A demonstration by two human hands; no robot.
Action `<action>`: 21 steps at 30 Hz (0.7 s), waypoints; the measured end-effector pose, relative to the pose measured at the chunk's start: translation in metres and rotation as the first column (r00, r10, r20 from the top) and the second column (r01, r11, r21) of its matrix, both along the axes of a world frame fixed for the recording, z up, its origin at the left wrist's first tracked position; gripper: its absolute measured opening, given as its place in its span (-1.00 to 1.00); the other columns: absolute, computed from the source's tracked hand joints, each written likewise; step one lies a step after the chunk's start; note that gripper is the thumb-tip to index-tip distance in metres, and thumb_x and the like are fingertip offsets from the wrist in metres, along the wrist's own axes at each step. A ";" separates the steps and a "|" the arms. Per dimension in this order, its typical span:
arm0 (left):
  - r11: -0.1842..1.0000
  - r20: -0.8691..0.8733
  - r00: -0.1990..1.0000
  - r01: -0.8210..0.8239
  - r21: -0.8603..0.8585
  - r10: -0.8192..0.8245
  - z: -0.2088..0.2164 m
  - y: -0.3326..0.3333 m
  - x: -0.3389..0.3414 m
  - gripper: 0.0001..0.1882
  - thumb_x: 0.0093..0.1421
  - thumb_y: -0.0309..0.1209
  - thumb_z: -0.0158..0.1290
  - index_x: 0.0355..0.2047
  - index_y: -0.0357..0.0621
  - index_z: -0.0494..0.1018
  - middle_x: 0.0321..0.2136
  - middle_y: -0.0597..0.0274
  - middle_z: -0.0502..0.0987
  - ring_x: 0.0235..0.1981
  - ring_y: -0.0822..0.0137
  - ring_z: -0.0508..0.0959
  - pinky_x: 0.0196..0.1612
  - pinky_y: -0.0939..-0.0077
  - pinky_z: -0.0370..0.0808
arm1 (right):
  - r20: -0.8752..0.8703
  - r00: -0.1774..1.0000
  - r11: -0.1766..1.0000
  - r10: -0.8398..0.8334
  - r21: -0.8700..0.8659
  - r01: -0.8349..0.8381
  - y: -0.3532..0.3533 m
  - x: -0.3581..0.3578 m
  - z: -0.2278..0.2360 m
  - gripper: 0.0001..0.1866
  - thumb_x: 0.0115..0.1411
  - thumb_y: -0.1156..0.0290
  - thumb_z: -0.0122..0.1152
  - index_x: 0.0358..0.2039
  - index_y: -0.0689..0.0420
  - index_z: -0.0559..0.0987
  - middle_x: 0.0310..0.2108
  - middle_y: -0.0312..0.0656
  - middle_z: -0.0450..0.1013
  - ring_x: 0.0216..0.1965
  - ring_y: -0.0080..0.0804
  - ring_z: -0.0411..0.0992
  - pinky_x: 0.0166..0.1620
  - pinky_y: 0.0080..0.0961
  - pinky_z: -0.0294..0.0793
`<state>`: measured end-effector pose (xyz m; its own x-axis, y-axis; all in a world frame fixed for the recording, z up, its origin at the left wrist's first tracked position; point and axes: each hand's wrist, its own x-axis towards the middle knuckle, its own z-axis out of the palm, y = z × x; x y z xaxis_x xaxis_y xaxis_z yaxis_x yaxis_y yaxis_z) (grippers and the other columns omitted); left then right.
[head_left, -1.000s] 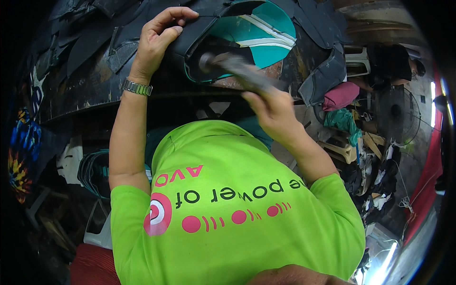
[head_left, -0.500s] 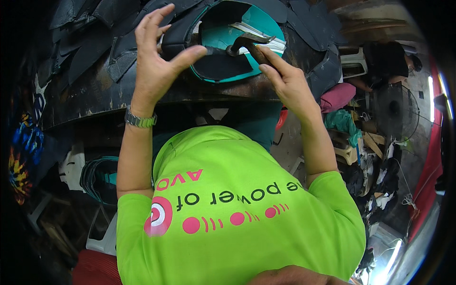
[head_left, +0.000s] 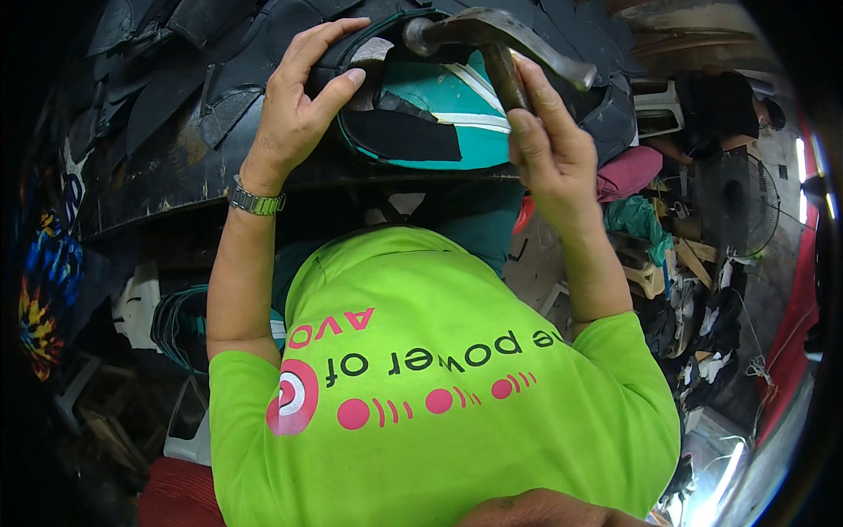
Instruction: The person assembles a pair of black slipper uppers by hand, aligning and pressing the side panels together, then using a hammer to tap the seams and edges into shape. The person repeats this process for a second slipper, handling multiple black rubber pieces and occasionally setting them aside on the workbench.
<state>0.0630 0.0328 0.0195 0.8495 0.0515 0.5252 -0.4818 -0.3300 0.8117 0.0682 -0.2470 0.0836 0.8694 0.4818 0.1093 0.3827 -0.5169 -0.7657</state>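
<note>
On the dark worktable, a teal-and-black curved piece with white stripes (head_left: 413,145) lies with its inside showing; its exact kind I cannot make out. At its left end, my left hand (head_left: 294,110) curls round the raised black edge, thumb toward the inside and fingers beyond it. My right hand (head_left: 558,145) grips the short handle of a metal hammer (head_left: 492,33). The hammer's head is raised over the far right part of the piece and hides some of it.
Black cut pieces (head_left: 176,79) overlap across the table's back left. The curved table edge (head_left: 167,206) runs in front of me. To the right are a pink bundle (head_left: 628,171), a green plastic bag (head_left: 637,224), a standing fan (head_left: 738,198) and a person in black (head_left: 716,110).
The hammer has been lifted off the piece, up and to the right. My left hand has closed in on the piece's black edge, and the piece has shifted slightly.
</note>
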 end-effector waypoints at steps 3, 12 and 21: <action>0.998 -0.004 0.998 0.064 -0.011 -0.064 0.005 0.004 0.014 -0.59 0.20 -0.37 0.12 0.08 -0.13 0.52 -0.04 0.13 0.54 0.03 0.25 0.54 0.14 0.42 0.41 | 0.149 0.983 0.975 0.103 -0.210 -0.071 0.009 0.002 -0.007 -0.59 0.37 0.19 0.13 0.20 -0.06 0.49 -0.25 0.05 0.59 -0.30 0.06 0.57 -0.18 -0.21 0.54; 0.842 -0.369 0.896 0.387 0.375 -0.248 0.056 0.019 0.077 -0.57 0.33 -0.25 -0.01 0.11 -0.24 0.49 -0.03 0.09 0.60 0.00 0.31 0.56 0.14 0.47 0.42 | 0.157 0.987 0.989 0.026 0.140 -0.048 -0.011 -0.009 0.010 -0.55 0.36 0.14 0.13 0.25 -0.22 0.45 -0.30 0.05 0.59 -0.31 0.06 0.58 -0.22 -0.20 0.57; 0.760 -0.507 0.831 0.479 0.440 -0.231 0.051 -0.008 0.112 -0.48 0.36 -0.05 0.02 0.10 -0.23 0.51 0.01 0.07 0.59 0.06 0.22 0.55 0.17 0.43 0.40 | 0.152 0.986 0.951 0.074 -0.307 -0.024 0.004 0.006 0.002 -0.53 0.37 0.19 0.11 0.28 -0.26 0.42 -0.42 0.08 0.56 -0.33 0.07 0.56 -0.19 -0.20 0.54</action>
<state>0.1748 0.0246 0.0708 0.8790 -0.4764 -0.0185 -0.3283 -0.6330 0.7012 0.0744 -0.2426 0.0856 0.8271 0.5553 0.0870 0.5179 -0.6926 -0.5020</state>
